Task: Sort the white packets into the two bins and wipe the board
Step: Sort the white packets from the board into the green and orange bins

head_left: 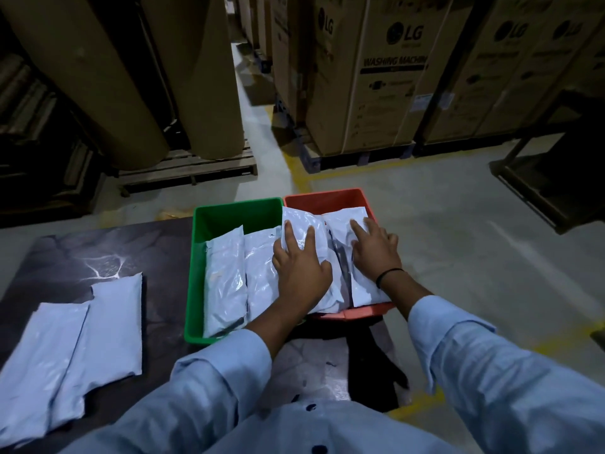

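A green bin [199, 273] and a red bin [327, 198] stand side by side at the far edge of a dark board [157, 257]. Two white packets [226, 280] lie lengthwise in the green bin. More white packets [343, 221] fill the red bin. My left hand [299, 263] lies flat, fingers spread, on a packet at the red bin's left side. My right hand [373, 247] presses flat on a packet at its right side. Two white packets [108, 326] rest on the board at the left.
Large cardboard washing-machine boxes [376, 77] stand on pallets beyond the bins. Big brown paper rolls [114, 77] stand on a wooden pallet at the back left. A dark cart [550, 185] is at the right. Grey floor with yellow lines lies around the board.
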Available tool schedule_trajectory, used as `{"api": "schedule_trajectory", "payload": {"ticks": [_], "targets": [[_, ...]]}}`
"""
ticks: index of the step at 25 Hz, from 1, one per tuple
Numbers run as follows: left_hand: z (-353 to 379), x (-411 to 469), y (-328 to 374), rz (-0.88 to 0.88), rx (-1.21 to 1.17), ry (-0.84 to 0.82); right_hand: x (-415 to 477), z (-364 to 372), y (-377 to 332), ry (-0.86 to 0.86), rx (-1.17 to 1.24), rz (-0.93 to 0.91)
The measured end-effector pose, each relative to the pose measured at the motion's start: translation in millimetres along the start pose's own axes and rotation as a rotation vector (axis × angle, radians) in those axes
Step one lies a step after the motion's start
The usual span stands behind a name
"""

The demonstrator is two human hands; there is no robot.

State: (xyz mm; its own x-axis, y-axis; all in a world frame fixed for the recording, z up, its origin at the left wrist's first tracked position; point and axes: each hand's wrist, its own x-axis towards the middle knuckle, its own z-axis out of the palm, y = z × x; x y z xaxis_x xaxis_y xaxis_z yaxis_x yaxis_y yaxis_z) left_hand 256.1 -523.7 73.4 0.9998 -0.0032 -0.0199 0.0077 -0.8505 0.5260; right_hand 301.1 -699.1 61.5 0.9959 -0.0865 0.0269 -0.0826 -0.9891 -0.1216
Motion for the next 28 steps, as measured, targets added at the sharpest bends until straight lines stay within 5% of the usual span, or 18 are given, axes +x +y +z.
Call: {"api": "schedule_trajectory", "payload": {"ticks": [8,16,24,28], "targets": [[25,8,16,-0.036,0.079,-0.012,8,18,11,-0.077,0.015,-0.262],[43,21,31,-0.002,0.184,-0.004,18,31,16,-0.242,-0.082,-0.239],[69,28,28,0.006,0.305,-0.04,33,19,28,-0.078,0.012,-0.265],[78,25,34,0.048,0.25,-0.186,29,13,32,-0.036,0.09,-0.226]]}}
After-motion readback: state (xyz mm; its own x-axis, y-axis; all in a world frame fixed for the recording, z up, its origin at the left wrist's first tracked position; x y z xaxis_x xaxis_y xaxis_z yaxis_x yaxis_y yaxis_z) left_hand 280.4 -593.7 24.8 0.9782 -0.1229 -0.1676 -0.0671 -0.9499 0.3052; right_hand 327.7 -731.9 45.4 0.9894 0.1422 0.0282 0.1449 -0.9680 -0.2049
